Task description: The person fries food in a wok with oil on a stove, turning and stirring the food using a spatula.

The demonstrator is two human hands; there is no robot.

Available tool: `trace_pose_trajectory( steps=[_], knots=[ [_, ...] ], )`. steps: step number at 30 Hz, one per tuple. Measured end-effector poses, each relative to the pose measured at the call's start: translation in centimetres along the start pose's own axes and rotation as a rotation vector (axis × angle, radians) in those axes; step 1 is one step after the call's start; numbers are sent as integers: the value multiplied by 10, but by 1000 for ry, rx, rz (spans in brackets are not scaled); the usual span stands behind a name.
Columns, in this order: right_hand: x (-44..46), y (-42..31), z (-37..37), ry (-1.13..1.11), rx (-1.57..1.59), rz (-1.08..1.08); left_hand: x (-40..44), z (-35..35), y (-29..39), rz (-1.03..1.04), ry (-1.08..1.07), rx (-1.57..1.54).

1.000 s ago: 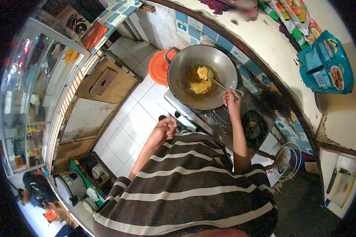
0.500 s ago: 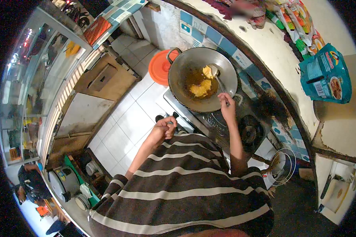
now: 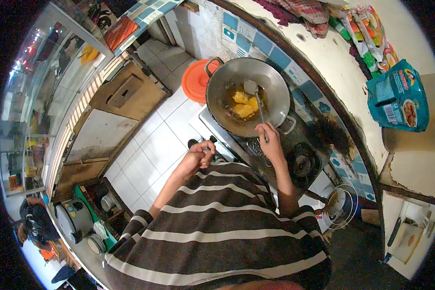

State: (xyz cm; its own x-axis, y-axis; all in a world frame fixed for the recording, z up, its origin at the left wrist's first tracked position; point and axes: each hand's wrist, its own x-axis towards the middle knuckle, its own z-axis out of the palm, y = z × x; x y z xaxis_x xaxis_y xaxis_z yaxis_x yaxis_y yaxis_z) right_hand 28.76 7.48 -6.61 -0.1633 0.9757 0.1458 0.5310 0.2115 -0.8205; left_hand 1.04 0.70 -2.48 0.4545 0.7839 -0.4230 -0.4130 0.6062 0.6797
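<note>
My right hand [image 3: 268, 137] grips the handle of a metal spatula [image 3: 260, 107] over the right side of a large wok [image 3: 274, 79]. The spatula's flat head rests at the far side of the oil, just beyond the food. Two golden fried pieces [image 3: 246, 109] lie close together in the shallow dark oil at the wok's bottom. My left hand [image 3: 199, 157] is curled closed in front of my body, to the left of the stove [image 3: 270, 150]. Nothing shows in its fingers, and it touches neither wok nor spatula.
An orange lid [image 3: 192, 89] sits left of the wok. A second burner [image 3: 302, 162] is near my right forearm. A teal pouch [image 3: 401, 99] and several packets stand on the ledge at right. Behind the glass display case [image 3: 58, 96], a person [image 3: 34, 220] shows at far left.
The spatula head has moved left, away from the far fried piece, which now lies in the oil beside the other. My right hand has come slightly nearer and to the left.
</note>
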Motion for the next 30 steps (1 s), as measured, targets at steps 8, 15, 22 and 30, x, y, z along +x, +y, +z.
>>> trace_pose_trajectory(
  steps=[8,15,22,30],
  knots=[
    [-12,-1,-8,30,-46,-32,2,7,6,-29,13,-4],
    [-18,9,3,137,253,125,5,1,4,-40,-2,10],
    [-16,36,14,139,501,368,4,1,4,-34,24,1],
    [-9,16,1,210,186,188,0,2,4,-27,27,-34]
  ],
)
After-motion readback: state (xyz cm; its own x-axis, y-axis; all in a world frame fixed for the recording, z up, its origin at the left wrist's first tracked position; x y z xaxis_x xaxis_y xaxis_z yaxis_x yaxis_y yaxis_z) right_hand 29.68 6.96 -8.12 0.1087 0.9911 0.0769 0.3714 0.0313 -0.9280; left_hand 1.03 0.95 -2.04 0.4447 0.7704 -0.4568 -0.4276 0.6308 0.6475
